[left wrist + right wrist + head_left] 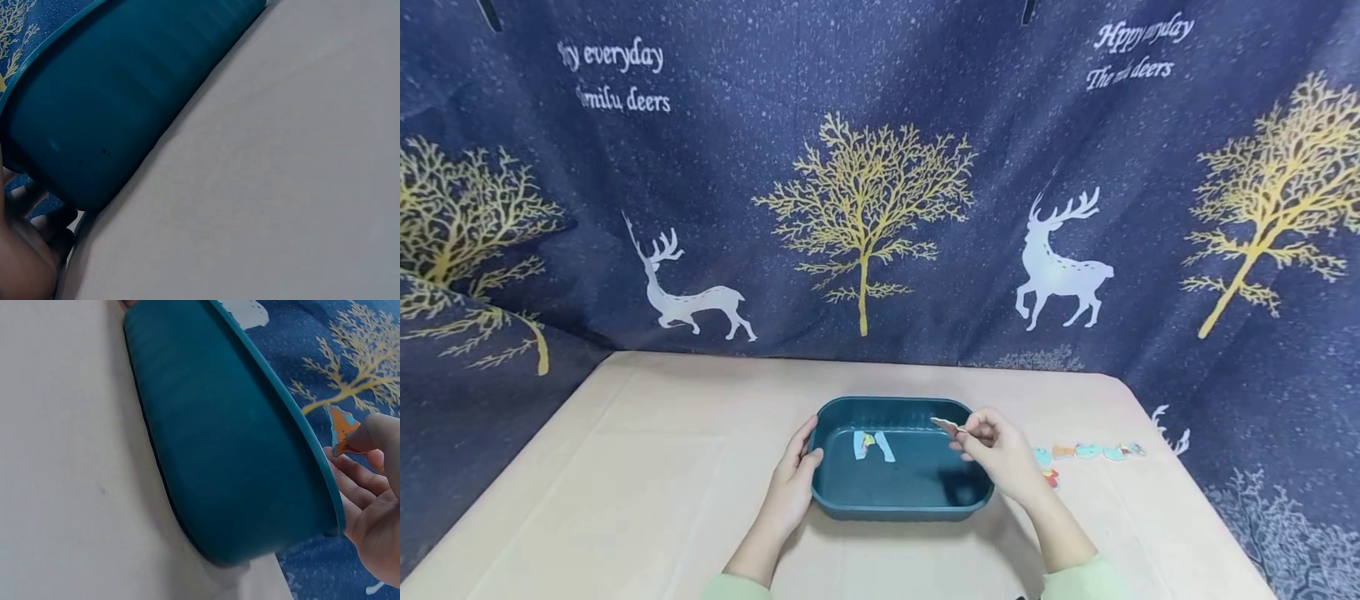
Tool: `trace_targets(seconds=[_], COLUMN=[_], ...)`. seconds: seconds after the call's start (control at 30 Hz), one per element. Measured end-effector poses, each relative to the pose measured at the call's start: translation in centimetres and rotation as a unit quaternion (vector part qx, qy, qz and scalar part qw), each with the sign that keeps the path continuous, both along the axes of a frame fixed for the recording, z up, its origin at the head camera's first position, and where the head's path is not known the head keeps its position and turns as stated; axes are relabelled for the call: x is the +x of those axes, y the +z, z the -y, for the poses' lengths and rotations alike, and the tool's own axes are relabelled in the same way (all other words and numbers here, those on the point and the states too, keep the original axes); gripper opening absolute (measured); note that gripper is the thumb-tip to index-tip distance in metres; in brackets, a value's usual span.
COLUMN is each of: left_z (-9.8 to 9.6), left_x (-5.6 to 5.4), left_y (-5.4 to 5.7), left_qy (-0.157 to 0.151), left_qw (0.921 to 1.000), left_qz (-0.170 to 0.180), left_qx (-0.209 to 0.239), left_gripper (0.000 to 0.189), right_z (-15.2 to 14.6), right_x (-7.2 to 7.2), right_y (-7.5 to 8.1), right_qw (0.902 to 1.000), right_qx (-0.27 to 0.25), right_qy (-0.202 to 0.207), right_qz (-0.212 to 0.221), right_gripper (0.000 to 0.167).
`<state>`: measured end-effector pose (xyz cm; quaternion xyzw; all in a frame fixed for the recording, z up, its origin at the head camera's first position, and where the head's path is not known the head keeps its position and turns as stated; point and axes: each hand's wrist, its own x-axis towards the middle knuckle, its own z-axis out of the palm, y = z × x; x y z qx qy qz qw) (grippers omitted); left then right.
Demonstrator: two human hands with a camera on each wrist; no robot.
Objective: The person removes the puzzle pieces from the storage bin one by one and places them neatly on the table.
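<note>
A dark teal plastic basin (895,512) sits on the table in the head view. My left hand (793,467) holds its left end, thumb at the rim and fingers along the outer wall; the left wrist view has those fingers (53,222) by the basin's end. Over the right part of the basin, my right hand (996,446) pinches a small irregular paper piece (342,430), orange with light blue edges, between thumb and fingers. Two light blue paper pieces, one with yellow and red on it (863,443) and a narrower one (885,447), lie inside the basin.
To the right of the basin, several small coloured paper pieces (1087,451) lie in a row on the pale tablecloth (625,467). Another red one (1051,478) is just in front of the row. A dark blue curtain (895,75) with deer and trees hangs behind the table.
</note>
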<state>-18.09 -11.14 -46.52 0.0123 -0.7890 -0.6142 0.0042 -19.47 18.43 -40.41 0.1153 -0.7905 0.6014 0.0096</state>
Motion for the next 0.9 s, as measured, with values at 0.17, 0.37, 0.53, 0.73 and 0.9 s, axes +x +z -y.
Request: trace_targets(seconds=[0.17, 0.37, 0.53, 0.73, 0.9], left_z=[0.0, -0.1, -0.3, -0.1, 0.0], left_x=[0.0, -0.1, -0.2, -0.4, -0.4], left_y=[0.1, 0.1, 0.1, 0.1, 0.1], left_qy=[-0.002, -0.002, -0.004, -0.003, -0.004], left_qw=[1.0000, 0.9999, 0.9998, 0.9999, 0.9999], left_qz=[0.009, 0.012, 0.019, 0.013, 0.010], left_qx=[-0.001, -0.006, -0.007, -0.011, -0.010], left_gripper=[0.049, 0.049, 0.049, 0.050, 0.050], right_z=[-1.4, -3.1, -5.0, -7.1, -8.6], right_x=[0.4, 0.6, 0.6, 0.5, 0.2], right_y=[-0.2, -0.3, 0.0, 0.5, 0.2], right_qw=[0.9996, 0.9983, 0.9957, 0.9919, 0.9885], right_qx=[-0.016, -0.009, -0.001, 0.014, 0.023], right_qy=[-0.025, -0.049, -0.085, -0.123, -0.148], right_qz=[-0.005, -0.031, -0.037, -0.030, -0.024], right_gripper=[0.018, 0.017, 0.019, 0.024, 0.029])
